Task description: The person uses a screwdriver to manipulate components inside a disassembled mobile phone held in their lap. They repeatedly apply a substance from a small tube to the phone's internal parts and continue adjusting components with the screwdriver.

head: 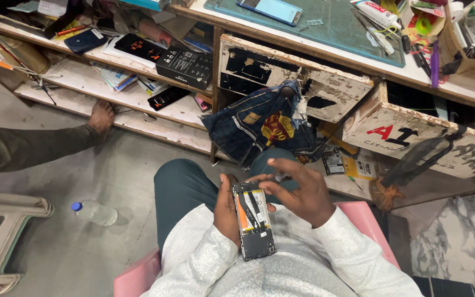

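Note:
My left hand [225, 212] cradles an opened smartphone [254, 221] from beneath, its back cover off so the battery and dark circuit boards show. My right hand [299, 191] hovers over the phone's top end, fingers spread, thumb and forefinger pinching a small thin tool whose tip touches the upper edge. Both hands rest over my lap, above dark teal trousers [182, 184] and white patterned sleeves.
A worn wooden counter with open drawers [281, 77] stands ahead, a denim cloth [262, 129] hanging from it. Shelves [111, 82] hold boxes and papers. Another person's leg and bare foot [101, 116] reach in from the left. A plastic bottle [95, 212] lies on the floor.

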